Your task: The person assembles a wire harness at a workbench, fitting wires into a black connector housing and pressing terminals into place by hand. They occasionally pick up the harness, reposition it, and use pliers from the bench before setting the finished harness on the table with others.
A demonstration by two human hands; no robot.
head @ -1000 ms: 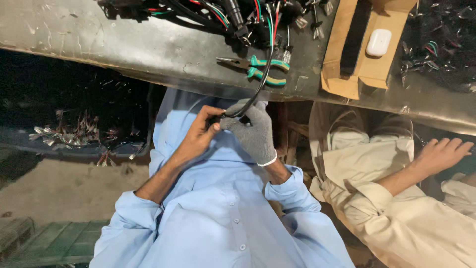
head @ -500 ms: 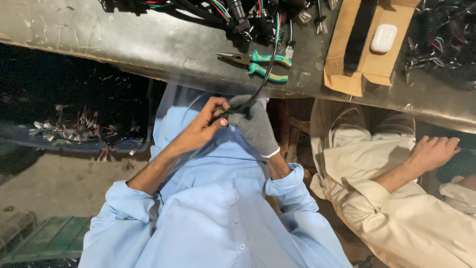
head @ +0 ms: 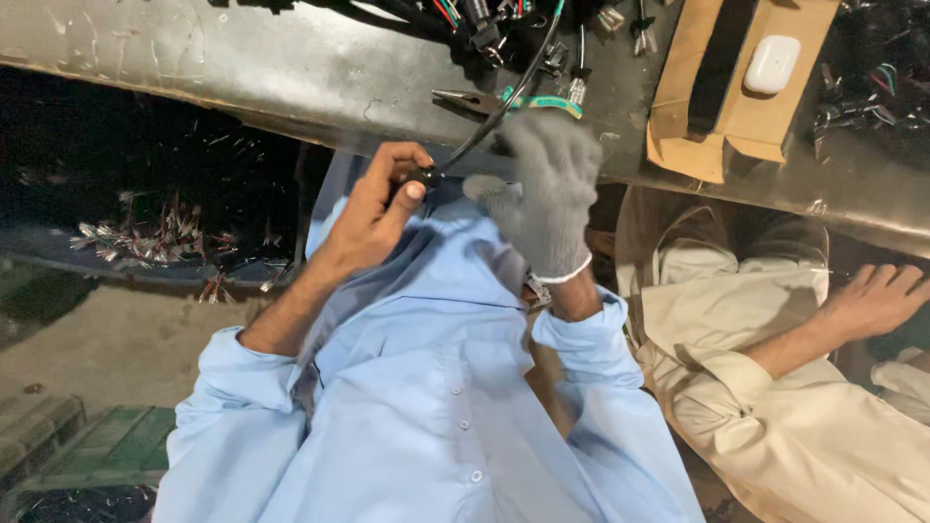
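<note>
My left hand [head: 373,208] is bare and pinches the small black end piece [head: 423,177] of a black cable [head: 504,102] just below the edge of the grey workbench [head: 242,68]. My right hand [head: 542,194], in a grey knit glove, is raised beside that end piece with its fingers curled near the cable; whether it grips the cable I cannot tell. The cable runs up onto the bench into a tangle of coloured wires [head: 484,19]. I wear a light blue shirt.
Pliers with green handles [head: 523,100] lie on the bench beside the cable. A brown cardboard box [head: 736,107] holds a small white case [head: 772,64]. A person in beige clothes sits to my right, one hand [head: 877,300] resting low. Wire scraps [head: 165,232] lie below left.
Both hands have stayed together on the cable's end. My gloved right hand has lifted higher, toward the bench edge. The view has tilted a little.
</note>
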